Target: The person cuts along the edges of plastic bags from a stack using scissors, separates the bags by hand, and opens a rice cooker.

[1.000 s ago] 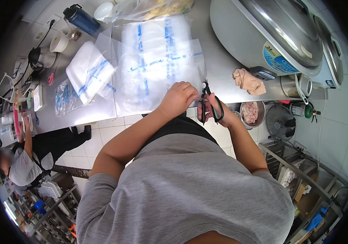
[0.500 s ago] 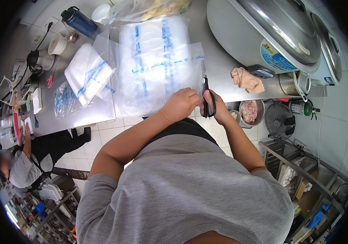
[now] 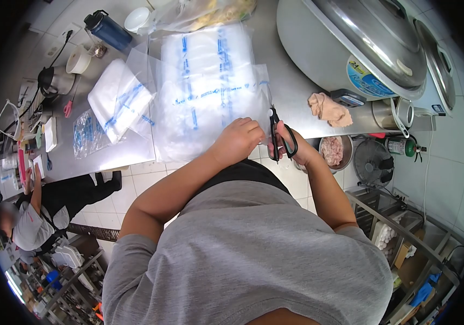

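At the front edge of the metal table, my right hand is closed around the handles of black scissors, whose blades point away from me beside the plastic's right edge. My left hand is closed with its fingertips at the near right corner of a clear plastic bag printed in blue; the exact pinch is partly hidden. The bag lies flat in a thick stack. To its left rests a folded white plastic bundle with blue print, and a crumpled clear plastic wrapper.
A large grey lidded tub and a tan cloth sit at right. Below the table edge are a metal bowl of pale pink meat and a fan. A blue bottle stands at the back left. Another person is far left.
The scissor handles have spread wider apart. My right hand has shifted slightly to the right, while my left hand stays nearly in place at the plastic.
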A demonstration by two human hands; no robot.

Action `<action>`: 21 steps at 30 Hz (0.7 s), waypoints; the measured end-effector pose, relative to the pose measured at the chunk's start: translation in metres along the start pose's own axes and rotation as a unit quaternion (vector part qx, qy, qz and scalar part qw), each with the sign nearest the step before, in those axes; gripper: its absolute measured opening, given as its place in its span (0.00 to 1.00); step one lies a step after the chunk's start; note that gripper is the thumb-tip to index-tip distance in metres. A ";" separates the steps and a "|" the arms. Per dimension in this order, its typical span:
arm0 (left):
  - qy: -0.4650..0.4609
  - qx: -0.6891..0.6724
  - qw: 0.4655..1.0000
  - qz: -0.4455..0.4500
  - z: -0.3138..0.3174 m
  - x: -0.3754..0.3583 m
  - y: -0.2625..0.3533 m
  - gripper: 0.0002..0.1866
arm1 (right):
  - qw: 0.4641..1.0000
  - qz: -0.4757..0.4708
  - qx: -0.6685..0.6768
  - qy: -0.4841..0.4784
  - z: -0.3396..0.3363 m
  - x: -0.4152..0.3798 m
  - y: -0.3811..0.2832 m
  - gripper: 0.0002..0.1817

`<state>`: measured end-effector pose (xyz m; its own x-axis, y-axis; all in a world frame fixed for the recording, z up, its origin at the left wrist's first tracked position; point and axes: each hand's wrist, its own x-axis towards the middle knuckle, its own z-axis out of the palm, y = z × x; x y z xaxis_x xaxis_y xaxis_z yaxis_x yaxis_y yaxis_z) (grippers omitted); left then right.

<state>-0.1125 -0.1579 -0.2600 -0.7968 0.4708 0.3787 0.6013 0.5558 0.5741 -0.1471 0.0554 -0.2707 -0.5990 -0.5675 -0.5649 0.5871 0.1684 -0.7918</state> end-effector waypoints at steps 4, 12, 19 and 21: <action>-0.041 -0.027 0.999 -0.001 -0.005 -0.003 0.009 0.06 | 0.998 -0.038 0.032 0.036 -0.006 0.011 0.003 0.42; -0.058 -0.050 0.997 0.007 0.001 -0.006 0.012 0.06 | 0.986 -0.070 0.032 0.146 -0.001 0.020 -0.003 0.37; -0.078 -0.066 0.994 0.028 0.002 -0.004 0.013 0.06 | 0.978 -0.066 0.047 0.193 -0.005 0.035 -0.009 0.30; -0.089 -0.068 0.993 0.020 0.001 -0.003 0.012 0.05 | 0.980 -0.053 0.057 0.185 -0.005 0.037 -0.011 0.28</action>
<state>-0.1023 -0.1522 -0.2546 -0.7423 0.6111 0.2749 0.6084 0.4428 0.6586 -0.1787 0.0363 -0.2842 -0.8035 -0.2433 -0.5433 0.5556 0.0212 -0.8312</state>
